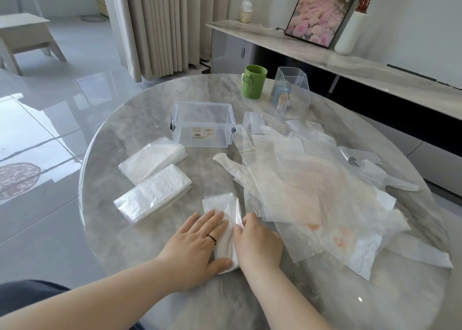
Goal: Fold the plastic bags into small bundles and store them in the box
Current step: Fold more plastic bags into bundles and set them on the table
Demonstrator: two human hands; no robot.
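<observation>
a half-folded bag (222,207) lies at the near edge of the round marble surface (140,119), between the two hands. the left hand (197,244) rests flat on the bag's left part, its fingers (212,219) straight and close together, pressing the plastic down, with the thumb lying along the near end. a dark ring (213,239) sits on one finger. the right hand (257,244) is at the bag's right edge, its fingers (250,218) curled and pinching that edge; the fingertips are partly hidden, so how much plastic they hold cannot be told.

the clear box (205,132) stands upright and open further back on the surface, near the middle, with nothing plainly visible inside it. to the left of the hands lie two folded stacks, a far stack (152,159) and a near stack (152,193), side by side and just touching, both slanted. to the right a pile of loose bags (312,187) spreads flat and overlapping across the surface, some with faint orange print; its near-left corner reaches just beside the right hand.

at the back edge stand a green cup (253,82) and, beside it, a clear ribbed holder (292,94).
</observation>
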